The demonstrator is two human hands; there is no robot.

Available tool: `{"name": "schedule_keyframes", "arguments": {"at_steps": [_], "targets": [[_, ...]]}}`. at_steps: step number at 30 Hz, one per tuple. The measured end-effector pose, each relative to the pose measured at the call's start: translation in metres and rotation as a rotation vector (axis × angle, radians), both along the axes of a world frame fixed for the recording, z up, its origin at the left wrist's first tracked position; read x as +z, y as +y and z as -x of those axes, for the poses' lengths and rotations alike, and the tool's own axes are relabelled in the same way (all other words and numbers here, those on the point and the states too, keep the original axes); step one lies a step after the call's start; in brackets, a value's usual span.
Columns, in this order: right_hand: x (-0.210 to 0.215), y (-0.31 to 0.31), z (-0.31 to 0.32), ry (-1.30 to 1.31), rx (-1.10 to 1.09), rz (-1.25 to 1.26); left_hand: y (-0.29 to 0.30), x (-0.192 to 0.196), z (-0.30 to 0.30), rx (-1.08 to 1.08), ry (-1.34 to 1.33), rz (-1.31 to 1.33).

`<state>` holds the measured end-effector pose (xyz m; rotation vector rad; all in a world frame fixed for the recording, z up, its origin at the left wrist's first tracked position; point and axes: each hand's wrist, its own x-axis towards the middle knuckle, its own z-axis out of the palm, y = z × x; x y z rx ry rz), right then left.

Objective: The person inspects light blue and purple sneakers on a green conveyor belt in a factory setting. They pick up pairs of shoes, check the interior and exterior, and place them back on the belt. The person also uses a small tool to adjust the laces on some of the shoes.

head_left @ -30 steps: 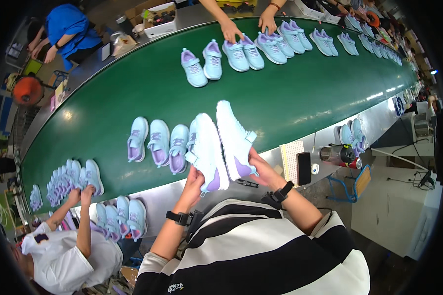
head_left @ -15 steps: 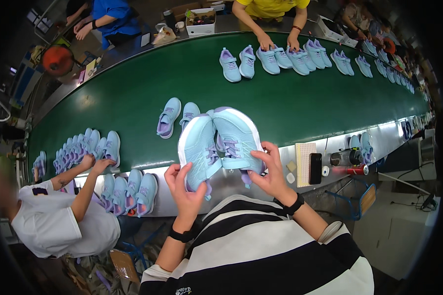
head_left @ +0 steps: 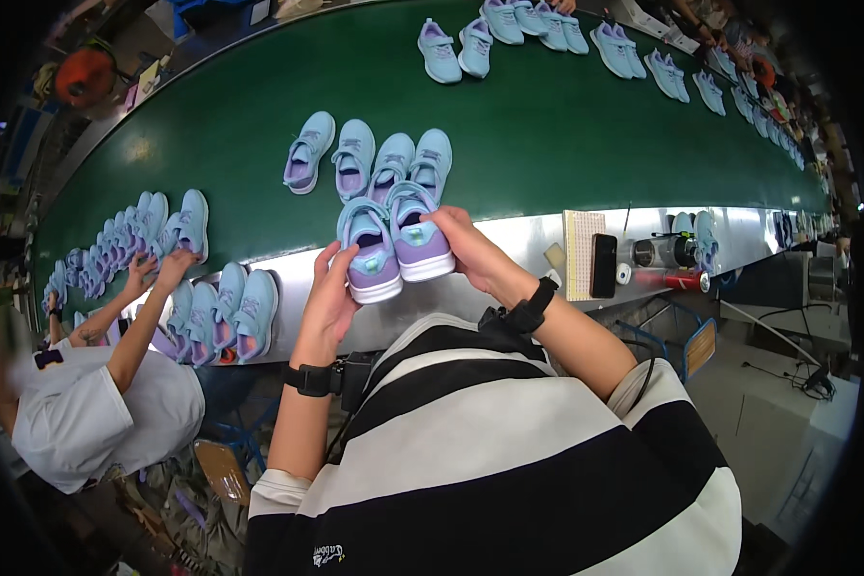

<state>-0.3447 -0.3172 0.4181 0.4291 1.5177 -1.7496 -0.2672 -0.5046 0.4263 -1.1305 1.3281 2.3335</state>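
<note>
My left hand is closed on the heel side of a light blue and lilac sneaker. My right hand grips its mate, another blue sneaker, with the thumb at the collar. Both are held side by side over the near edge of the green work surface, lilac heels and white soles facing me; their front parts are partly hidden. Just beyond them, a row of matching sneakers lies on the green surface, toes pointing away.
At left, a co-worker in white handles a sneaker beside a long row. Several sneakers stand on the metal ledge. A notepad, black phone, glass jar and red can lie right. More pairs line the far edge.
The held sneakers have turned from toes up to heels facing me, and have come lower and nearer the surface. The view has shifted, revealing more sneakers behind them.
</note>
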Motion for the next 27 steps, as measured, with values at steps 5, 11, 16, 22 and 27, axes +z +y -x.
{"name": "schedule_keyframes", "arguments": {"at_steps": [5,11,16,22,27], "targets": [[-0.028,0.011,-0.014,0.072,0.135,-0.009,-0.014,-0.04,-0.026,-0.034,0.043,-0.03],[-0.108,0.015,-0.047,0.563,0.681,-0.576,-0.027,-0.161,-0.08,-0.348,0.13,0.313],[-0.132,0.013,-0.062,1.677,1.152,-0.667,-0.019,-0.222,-0.111,-0.331,0.246,0.349],[-0.138,-0.05,-0.031,2.141,1.61,-0.26,-0.048,-0.217,-0.103,-0.331,0.146,0.351],[-0.096,-0.057,-0.003,1.939,1.257,-0.41,-0.08,-0.204,-0.1,-0.046,-0.012,0.288]]}}
